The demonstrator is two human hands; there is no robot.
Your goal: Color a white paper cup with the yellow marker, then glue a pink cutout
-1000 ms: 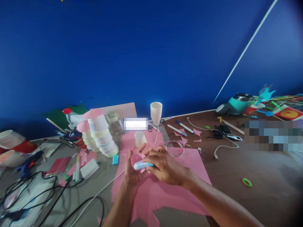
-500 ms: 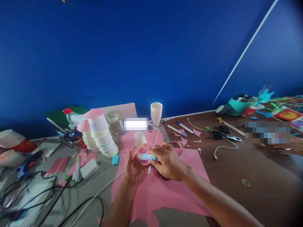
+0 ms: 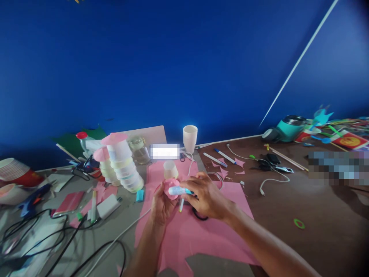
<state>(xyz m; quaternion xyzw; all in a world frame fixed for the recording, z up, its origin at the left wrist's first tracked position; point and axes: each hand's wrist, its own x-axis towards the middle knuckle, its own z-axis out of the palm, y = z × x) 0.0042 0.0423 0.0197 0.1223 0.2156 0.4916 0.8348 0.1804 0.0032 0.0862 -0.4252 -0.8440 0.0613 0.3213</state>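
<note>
My left hand (image 3: 162, 206) is closed on a small round piece of pink paper (image 3: 170, 184), holding it by the edge. In my right hand (image 3: 206, 196) is a white and light-blue glue stick (image 3: 177, 191), its white end over the paper; I cannot tell whether it touches. A teal cap (image 3: 140, 196) lies to the left of my hands. Just behind the paper stands a small white cup (image 3: 170, 169). Beneath both hands spreads a large pink sheet (image 3: 219, 234), with a pen (image 3: 181, 205) on it.
Two stacks of white cups with pink tops (image 3: 123, 165) stand to the left. Black cables (image 3: 63, 227) and a blue glue gun (image 3: 33, 202) lie farther left. A tall white cup (image 3: 190, 138) stands by the wall. Markers (image 3: 225, 156) and paper scraps lie right.
The pink paper has turned to face me more fully, and the glue stick has shifted slightly across it. A blurred hand at the far right has moved largely out of sight.
</note>
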